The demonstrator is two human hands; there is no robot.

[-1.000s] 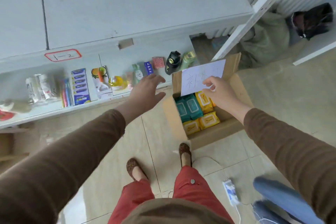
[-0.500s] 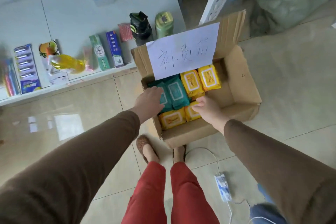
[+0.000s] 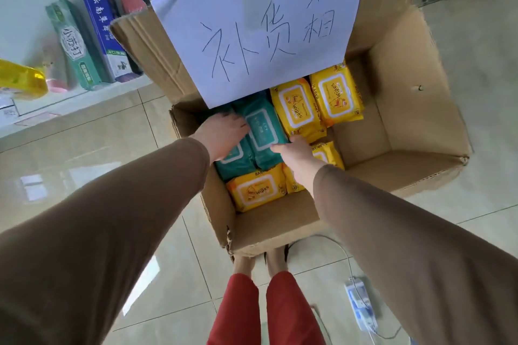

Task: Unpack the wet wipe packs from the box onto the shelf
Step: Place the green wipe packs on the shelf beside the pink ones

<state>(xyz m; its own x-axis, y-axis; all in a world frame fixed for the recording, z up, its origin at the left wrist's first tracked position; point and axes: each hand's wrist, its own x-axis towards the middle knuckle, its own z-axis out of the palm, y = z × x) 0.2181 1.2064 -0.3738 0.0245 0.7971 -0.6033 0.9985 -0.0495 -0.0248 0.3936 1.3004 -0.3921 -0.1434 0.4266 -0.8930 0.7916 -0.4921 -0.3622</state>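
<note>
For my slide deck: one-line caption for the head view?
Both hands, left hand and right hand, reach into the cardboard box around a teal wipe pack.

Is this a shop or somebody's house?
Probably a small shop being restocked. A low shelf holds boxed toothpaste lined up like goods, and the cardboard box on the floor is packed with many identical wipe packs.

Both hands touch teal packs (boxed).
</note>
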